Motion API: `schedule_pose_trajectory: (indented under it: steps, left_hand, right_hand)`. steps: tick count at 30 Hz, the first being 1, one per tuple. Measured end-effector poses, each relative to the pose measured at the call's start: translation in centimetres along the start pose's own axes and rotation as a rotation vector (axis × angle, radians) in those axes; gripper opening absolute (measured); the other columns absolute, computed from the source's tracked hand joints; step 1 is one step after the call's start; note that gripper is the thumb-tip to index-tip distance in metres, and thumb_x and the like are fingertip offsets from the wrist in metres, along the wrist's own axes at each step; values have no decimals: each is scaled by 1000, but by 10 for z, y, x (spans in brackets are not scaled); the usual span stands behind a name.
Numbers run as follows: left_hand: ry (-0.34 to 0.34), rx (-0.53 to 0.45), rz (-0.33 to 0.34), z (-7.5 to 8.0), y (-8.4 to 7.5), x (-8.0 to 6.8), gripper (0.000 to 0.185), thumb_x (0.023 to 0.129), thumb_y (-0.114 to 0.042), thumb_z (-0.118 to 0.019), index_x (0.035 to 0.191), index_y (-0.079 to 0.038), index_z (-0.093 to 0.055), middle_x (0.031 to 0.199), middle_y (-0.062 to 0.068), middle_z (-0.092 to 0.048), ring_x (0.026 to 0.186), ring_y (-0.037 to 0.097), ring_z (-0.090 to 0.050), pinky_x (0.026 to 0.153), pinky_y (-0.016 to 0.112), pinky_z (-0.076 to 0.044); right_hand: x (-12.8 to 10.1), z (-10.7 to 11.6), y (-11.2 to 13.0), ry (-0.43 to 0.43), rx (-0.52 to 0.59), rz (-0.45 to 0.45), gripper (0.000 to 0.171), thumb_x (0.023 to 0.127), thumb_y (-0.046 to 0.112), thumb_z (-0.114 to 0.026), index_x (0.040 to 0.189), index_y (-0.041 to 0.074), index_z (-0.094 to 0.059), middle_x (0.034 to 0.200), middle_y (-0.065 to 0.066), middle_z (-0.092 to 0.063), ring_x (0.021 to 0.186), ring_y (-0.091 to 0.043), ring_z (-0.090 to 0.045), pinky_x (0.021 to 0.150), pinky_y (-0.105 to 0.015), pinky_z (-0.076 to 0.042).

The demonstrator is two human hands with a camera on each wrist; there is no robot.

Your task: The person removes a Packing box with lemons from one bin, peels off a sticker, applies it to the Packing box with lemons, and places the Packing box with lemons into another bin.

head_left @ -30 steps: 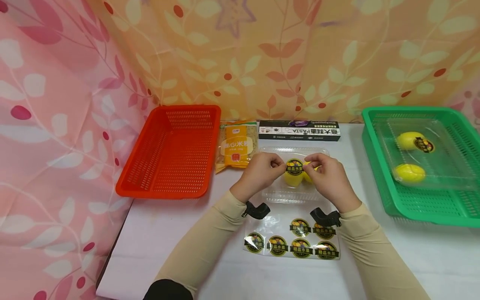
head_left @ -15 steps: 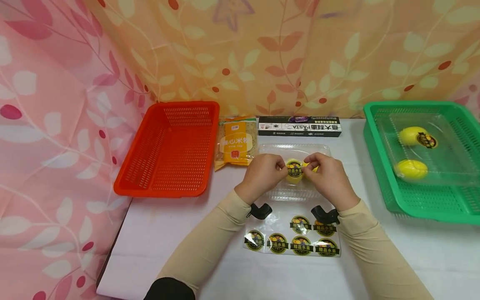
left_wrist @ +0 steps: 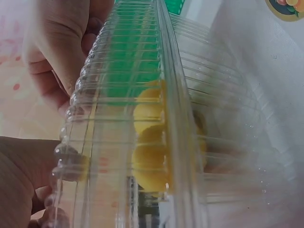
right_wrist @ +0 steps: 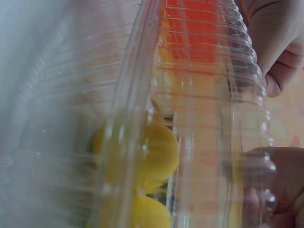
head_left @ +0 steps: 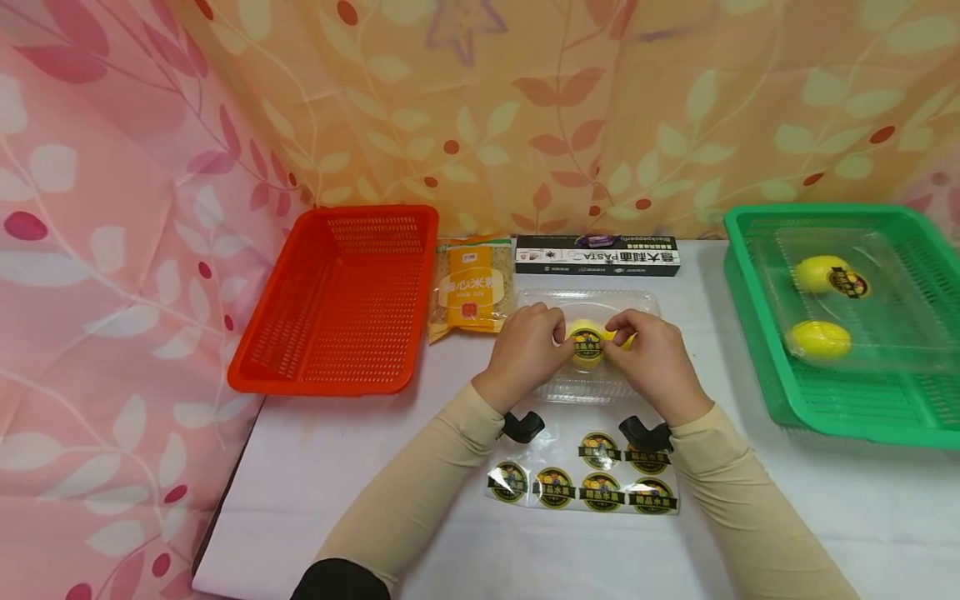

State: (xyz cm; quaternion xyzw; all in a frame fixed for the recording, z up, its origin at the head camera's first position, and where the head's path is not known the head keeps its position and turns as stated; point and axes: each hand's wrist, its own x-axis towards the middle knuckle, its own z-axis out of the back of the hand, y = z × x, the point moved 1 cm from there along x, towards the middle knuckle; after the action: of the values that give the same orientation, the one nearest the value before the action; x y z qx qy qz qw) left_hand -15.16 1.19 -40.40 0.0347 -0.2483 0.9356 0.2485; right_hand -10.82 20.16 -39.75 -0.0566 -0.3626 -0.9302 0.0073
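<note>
A clear plastic fruit box [head_left: 581,390] lies closed in the middle of the table, with yellow lemons [right_wrist: 160,151] inside. Over its lid, a round black-and-gold sticker [head_left: 587,343] sits between my two hands. My left hand [head_left: 527,354] holds the sticker's left edge, thumb tip at the lid. On the opposite edge, my right hand [head_left: 655,360] holds it the same way, fingers curled. Both wrist views look through the box's ribbed side, and there the thumbs are right at the lid. The sticker's underside is hidden.
A sheet of similar stickers [head_left: 555,446] lies in front of the box. Behind are a black pasta box [head_left: 596,256] and an orange-labelled food bag [head_left: 472,287]. A red basket [head_left: 337,300] stands left; a green basket [head_left: 776,408] at right holds another lemon box [head_left: 892,333].
The sticker has come down slightly toward the lid, with both hands staying at its edges. My left index finger has lifted a little from the thumb. The head view has shifted slightly.
</note>
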Motion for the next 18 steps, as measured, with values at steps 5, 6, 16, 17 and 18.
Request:
schedule_pose_trajectory:
  steps: [5,6,16,17,18]
  left_hand:
    - [-65,-30,-10,-1,4,-5,26,91,-26,-80,78,-16,-60,77,-2,-49,77,18,-51,73,31,-40]
    - [-90,-47,-7,-1,6,-8,25,92,-26,-80,80,-15,-61,80,-1,-50,80,19,-51,74,32,-41]
    - [-159,-383,265,3,43,-34,50,99,-28,-70,141,-3,-61,135,17,-55,114,33,-54,95,46,-49]
    - [-140,-415,294,2,47,-35,54,100,-29,-69,145,-2,-57,138,18,-55,117,33,-55,99,48,-49]
    - [-120,-452,320,1,50,-37,58,100,-29,-68,149,-1,-53,139,19,-55,118,34,-56,102,49,-50]
  right_hand:
    - [-4,6,-2,-92,-33,32,17,87,7,-78,102,0,-74,90,-14,-68,62,-20,-48,60,-33,-39]
    - [-5,7,-3,-115,-35,31,17,88,7,-78,103,0,-74,92,-16,-67,65,-21,-49,62,-34,-39]
    - [-10,21,-26,-15,79,-236,76,103,35,-62,155,-13,-34,144,-39,-44,129,-53,-48,102,-63,-43]
    - [-9,22,-29,30,89,-268,82,104,38,-61,158,-14,-26,148,-41,-41,132,-54,-47,104,-65,-43]
    - [-9,22,-32,73,97,-298,87,105,40,-59,160,-14,-19,150,-42,-39,135,-55,-46,106,-66,-43]
